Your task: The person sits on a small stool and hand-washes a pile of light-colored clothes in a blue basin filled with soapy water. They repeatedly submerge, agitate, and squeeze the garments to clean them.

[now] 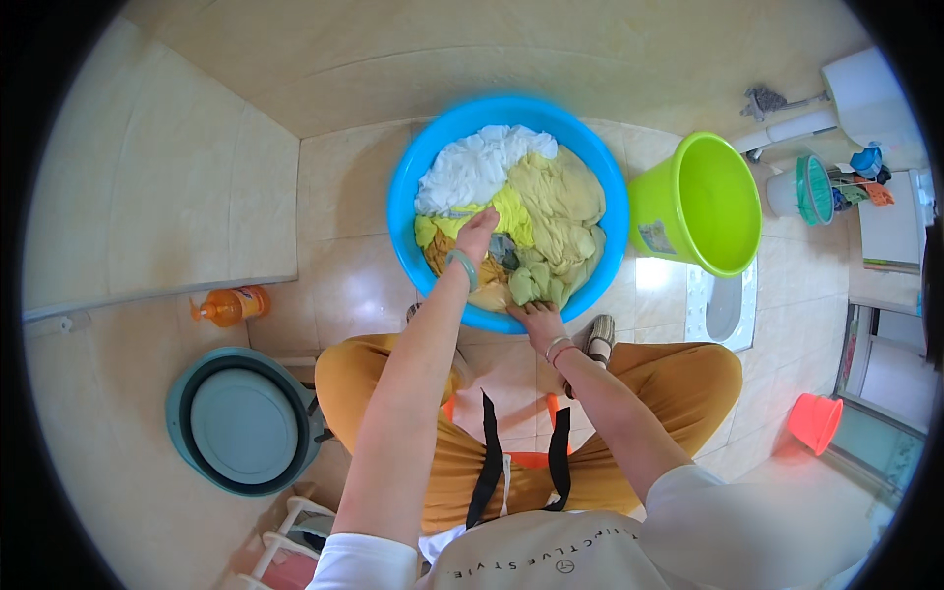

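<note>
A round blue basin (397,177) holds wet laundry in front of me. White cloth (482,162) lies at its far left, and a pale yellow garment (560,197) fills the right side. Bright yellow cloth (511,216) lies in the middle, beside brown cloth (440,256) and a small grey piece (503,251). My left hand (478,234) is over the bright yellow cloth with its fingers stretched out. At the near rim, my right hand (539,323) has its fingers closed on pale green cloth (534,282); the fingertips are partly hidden.
A lime green bucket (654,202) stands right of the basin, near a squat toilet (721,305). To the left are an orange pump bottle (234,306) and a grey-green basin (175,393). A red bucket (813,423) and a small bin (787,192) stand farther right.
</note>
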### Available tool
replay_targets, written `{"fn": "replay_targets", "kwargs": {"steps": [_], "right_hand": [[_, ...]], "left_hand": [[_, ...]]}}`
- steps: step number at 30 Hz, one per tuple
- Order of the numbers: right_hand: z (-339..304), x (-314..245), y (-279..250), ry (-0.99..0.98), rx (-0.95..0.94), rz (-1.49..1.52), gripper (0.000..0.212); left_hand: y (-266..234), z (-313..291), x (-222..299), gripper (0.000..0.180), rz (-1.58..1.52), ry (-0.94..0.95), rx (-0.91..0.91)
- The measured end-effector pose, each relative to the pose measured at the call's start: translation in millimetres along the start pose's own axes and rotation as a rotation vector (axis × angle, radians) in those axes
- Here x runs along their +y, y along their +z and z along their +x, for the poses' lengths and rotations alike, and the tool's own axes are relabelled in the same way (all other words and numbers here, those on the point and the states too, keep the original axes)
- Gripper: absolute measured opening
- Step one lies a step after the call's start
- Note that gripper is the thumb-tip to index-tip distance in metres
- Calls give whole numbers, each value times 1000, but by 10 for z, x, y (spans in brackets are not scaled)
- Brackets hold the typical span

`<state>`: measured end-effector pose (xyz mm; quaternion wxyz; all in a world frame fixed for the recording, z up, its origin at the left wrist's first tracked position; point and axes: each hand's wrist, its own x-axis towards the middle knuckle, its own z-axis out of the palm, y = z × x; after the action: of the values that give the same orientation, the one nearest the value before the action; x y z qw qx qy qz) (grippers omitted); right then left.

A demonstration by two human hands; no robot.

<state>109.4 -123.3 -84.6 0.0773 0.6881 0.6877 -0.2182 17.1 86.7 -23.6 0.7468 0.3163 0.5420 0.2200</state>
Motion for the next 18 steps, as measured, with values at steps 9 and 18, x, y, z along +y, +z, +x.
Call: {"fn": "replay_targets", "kwargs": {"steps": [9, 18], "right_hand": [[-6, -203, -83, 70, -35, -39, 43], [654, -50, -1181, 198, -478, 316, 55]], "left_hand": [[-27, 251, 318, 52, 63, -34, -64], [-41, 576, 365, 61, 1129, 263, -80]]}}
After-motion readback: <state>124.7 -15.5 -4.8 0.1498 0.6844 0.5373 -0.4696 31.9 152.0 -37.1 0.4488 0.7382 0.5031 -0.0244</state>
